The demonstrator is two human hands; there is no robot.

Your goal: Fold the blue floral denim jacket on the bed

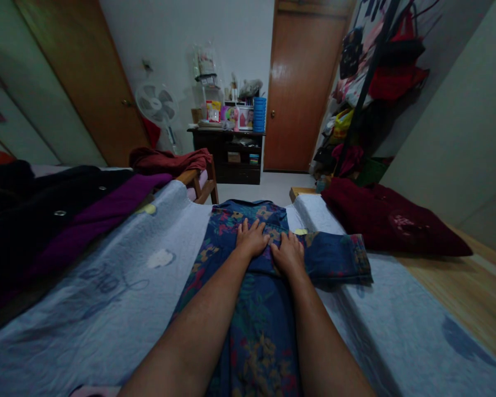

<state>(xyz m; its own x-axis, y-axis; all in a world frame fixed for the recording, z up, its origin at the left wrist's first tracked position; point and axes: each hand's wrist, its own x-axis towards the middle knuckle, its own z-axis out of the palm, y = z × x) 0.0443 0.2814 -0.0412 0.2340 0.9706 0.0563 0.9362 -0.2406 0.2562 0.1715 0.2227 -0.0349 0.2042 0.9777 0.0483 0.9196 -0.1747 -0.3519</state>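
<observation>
A dark blue denim garment with a floral print (259, 309) lies spread on the bed, its collar end pointing away from me. One sleeve (334, 256) sticks out to the right, while the left side is folded inward. Flat on the upper part of the garment rests my left hand (252, 238), fingers spread. My right hand (288, 252) presses on the cloth beside it, near the base of the sleeve, with its fingers stretched out. Neither hand grips anything.
A light blue patterned sheet (128, 303) covers the bed. Dark and purple cloth (86, 215) lies at left, a folded maroon garment (388, 218) at right. Beyond the bed stand a wooden chair (209, 190) with red cloth, a fan (157, 105) and a dark cabinet (227, 157).
</observation>
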